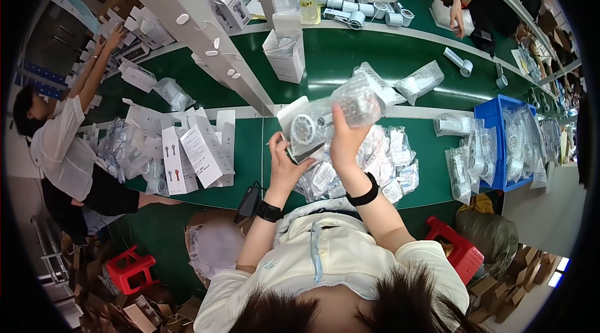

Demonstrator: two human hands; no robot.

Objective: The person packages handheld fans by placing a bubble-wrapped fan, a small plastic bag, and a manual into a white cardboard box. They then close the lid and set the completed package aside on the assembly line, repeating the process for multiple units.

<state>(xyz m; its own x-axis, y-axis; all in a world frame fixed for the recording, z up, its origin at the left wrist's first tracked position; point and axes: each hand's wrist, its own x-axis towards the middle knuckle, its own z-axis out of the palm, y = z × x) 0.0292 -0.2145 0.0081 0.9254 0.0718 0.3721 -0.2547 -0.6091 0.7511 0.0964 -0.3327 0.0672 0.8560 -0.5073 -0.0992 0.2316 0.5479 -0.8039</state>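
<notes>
My left hand is closed around the lower side of a small white carton with a raised flap, held above the green table. In my right hand is a bubble-wrapped handheld device, gripped from below with the thumb up. The device's round, ring-shaped end lies against the carton's mouth; how far inside it sits I cannot tell. Under my hands spreads a heap of small clear packets with white and pink contents. Another bubble-wrapped piece lies on the conveyor beyond.
A blue bin of bubble-wrapped devices stands at right. White cartons cluster at left, near a post. An open carton stands on the belt. Co-workers are at left and across; red stools stand below.
</notes>
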